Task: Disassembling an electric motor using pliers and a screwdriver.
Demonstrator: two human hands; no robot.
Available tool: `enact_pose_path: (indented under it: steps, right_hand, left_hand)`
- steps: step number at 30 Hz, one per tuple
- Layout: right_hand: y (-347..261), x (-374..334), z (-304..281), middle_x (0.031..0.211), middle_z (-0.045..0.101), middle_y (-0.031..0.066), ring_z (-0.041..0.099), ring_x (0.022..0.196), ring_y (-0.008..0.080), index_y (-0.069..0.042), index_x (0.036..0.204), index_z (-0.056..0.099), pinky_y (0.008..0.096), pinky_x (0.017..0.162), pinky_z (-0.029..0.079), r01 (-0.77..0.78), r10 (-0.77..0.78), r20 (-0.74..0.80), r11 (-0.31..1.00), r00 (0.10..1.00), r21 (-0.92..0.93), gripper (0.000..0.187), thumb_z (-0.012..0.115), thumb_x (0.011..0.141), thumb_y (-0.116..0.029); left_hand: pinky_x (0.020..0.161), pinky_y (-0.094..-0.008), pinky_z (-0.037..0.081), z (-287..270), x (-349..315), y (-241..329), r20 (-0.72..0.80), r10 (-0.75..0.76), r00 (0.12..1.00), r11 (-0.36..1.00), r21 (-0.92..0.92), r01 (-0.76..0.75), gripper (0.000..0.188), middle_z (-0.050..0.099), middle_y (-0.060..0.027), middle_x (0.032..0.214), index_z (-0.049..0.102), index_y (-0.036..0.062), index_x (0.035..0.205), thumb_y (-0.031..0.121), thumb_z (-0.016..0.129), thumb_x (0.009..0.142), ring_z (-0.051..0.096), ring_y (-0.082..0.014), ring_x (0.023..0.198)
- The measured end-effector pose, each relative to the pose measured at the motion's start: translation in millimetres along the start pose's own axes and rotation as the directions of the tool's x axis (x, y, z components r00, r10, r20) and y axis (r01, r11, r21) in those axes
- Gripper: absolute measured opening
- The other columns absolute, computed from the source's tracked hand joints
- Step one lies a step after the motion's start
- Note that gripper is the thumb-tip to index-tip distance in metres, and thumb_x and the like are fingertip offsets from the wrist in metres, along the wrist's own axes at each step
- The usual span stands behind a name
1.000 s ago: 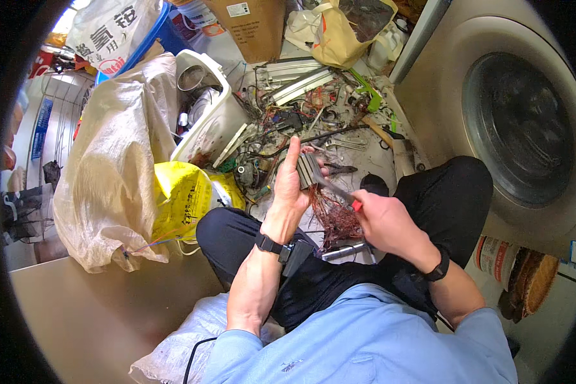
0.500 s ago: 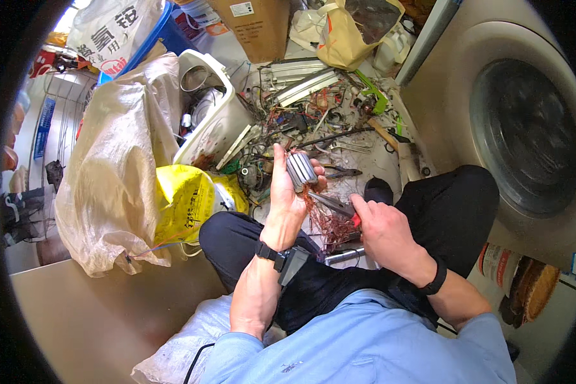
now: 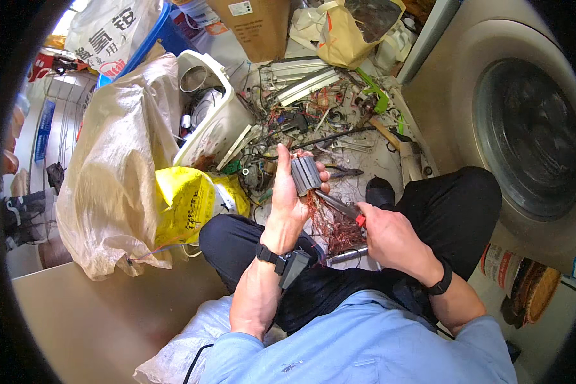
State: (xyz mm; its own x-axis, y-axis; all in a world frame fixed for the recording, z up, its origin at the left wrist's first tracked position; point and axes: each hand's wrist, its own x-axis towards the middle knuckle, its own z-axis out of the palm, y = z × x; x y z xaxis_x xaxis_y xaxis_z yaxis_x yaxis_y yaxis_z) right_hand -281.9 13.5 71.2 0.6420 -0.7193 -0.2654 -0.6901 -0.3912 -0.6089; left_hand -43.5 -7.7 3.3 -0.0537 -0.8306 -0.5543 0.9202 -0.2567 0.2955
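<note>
Here, grooved metal core [image 3: 306,175], tangled wire [image 3: 340,233]

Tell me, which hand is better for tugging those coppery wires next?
Probably the right hand: it grips the red-handled tool, which reaches to the coppery wires below the grey metal part. The left hand is busy holding that part.

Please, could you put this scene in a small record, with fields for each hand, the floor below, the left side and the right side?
Left hand: holds a grey grooved metal core
Right hand: grips a red-handled tool, apparently pliers, its tip near the core's lower end
Floor below: tangled reddish wire
Left side: white bin, yellow bag
Right side: front-loading washing machine
</note>
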Motion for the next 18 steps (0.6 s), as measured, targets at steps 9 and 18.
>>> enact_pose_path:
  steps: [9, 18]
  right_hand:
    - [5.6, -0.1, 8.5, 0.09, 0.07, 0.0246, 0.071, 0.086, 0.0427, 0.005, 0.11, 0.057, 0.0515, 0.077, 0.057, 0.098, -0.103, -0.088, 0.994, 0.991, -0.057, 0.031, 0.063, 0.081, -0.002]
    - [16.0, 4.1, 1.0, 0.082, 0.066, 0.0148, 0.071, 0.079, 0.0357, -0.003, 0.095, 0.056, 0.0472, 0.07, 0.057, 0.206, -0.238, -0.074, 0.931, 0.968, -0.302, 0.009, 0.061, 0.087, -0.007]
  left_hand:
    - [0.053, -0.0352, 0.057, -0.7, 0.4, -5.8, -0.021, -0.023, 1.0, 0.999, 0.039, 0.024, 0.058, 0.067, -0.0103, 0.085, 0.062, 0.0139, 0.102, 0.072, 0.058, 0.098, 0.067, -0.0256, 0.071]
    - [0.058, -0.0437, 0.062, 0.6, -7.0, -19.5, -0.171, 0.114, 0.979, 0.923, 0.383, -0.041, 0.052, 0.067, -0.0086, 0.079, 0.061, 0.0122, 0.101, 0.064, 0.064, 0.099, 0.069, -0.0245, 0.063]
